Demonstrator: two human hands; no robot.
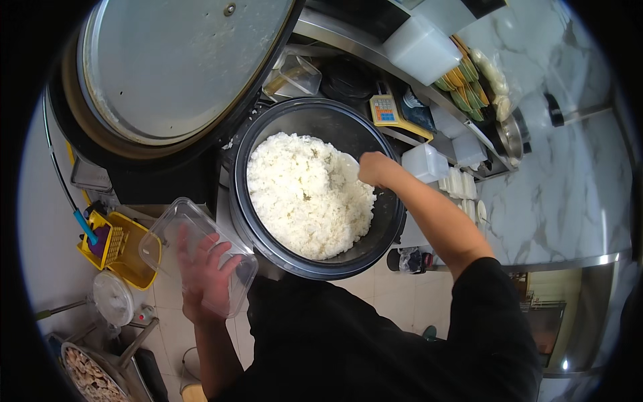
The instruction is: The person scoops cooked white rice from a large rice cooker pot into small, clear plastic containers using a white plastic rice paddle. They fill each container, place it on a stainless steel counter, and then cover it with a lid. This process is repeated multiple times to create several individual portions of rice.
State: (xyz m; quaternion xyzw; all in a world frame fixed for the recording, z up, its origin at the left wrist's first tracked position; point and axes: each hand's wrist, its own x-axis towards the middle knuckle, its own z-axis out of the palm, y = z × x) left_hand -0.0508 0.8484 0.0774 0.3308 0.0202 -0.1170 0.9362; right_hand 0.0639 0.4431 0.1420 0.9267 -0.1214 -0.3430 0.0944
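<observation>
A large mound of cooked white rice [306, 196] fills much of a deep round cooker pot [324, 110] in front of me. My right hand [372, 170] reaches over the pot's right side, its fingers closed on a white rice scoop [348, 163]. The scoop's blade is against the rice; its handle is hidden by the fist. Left of the pot, my left hand [203, 271] supports a clear plastic container [188, 216] from below, its spread fingers visible through the plastic. No rice can be seen in the container.
The cooker's big hinged lid [186, 65] stands raised at upper left. A yellow digital scale [397, 118] and a white plastic tub [424, 163] stand right of the pot. At lower left are a yellow mop bucket [133, 246] and a lidded white pail [113, 299].
</observation>
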